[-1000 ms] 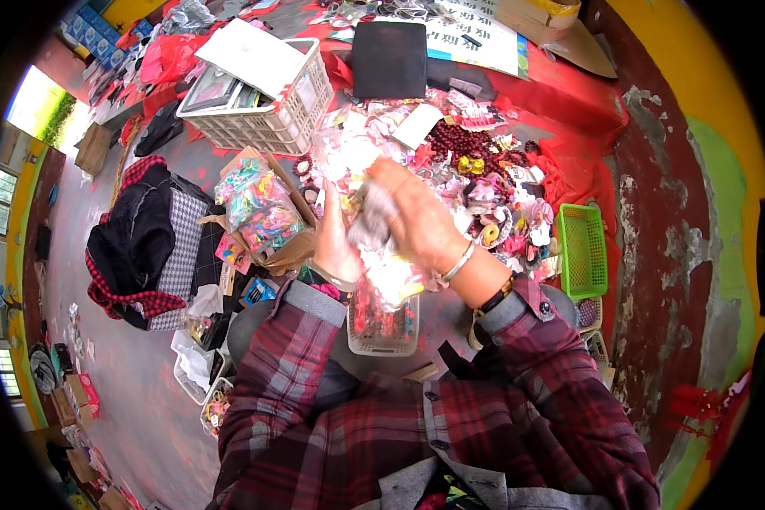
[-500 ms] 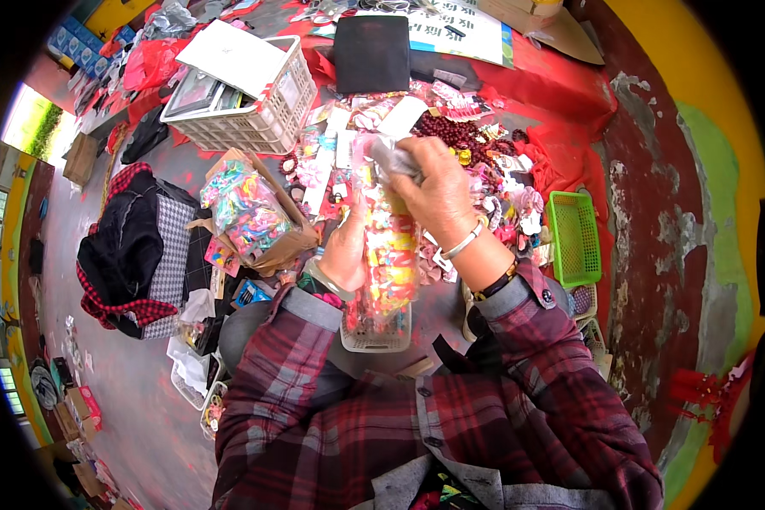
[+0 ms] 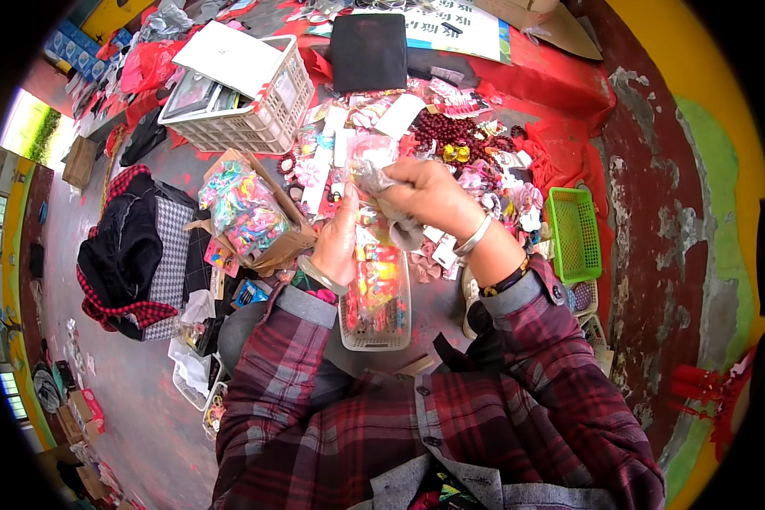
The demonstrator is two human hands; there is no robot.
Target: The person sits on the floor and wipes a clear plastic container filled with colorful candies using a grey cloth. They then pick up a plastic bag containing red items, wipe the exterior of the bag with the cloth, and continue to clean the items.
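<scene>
Lowered slightly, right fingers (image 3: 410, 172) pinch a grey wad (image 3: 369, 176); whether the left hand (image 3: 336, 245) grips, I cannot tell

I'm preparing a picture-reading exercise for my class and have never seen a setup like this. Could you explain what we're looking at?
There is no machine here: these are a person's own bare hands. A wide camera on the person's head looks down, so straight edges bend near the rim and the plaid sleeves enter from below.

The right hand pinches something crumpled and greyish; what it is, I cannot tell. The left hand is beside a clear bag of colourful pieces, its grip unclear. Below is a small white basket.

Ahead lies a heap with dark red beads. A cardboard box stands to the left, a green basket to the right.
</scene>
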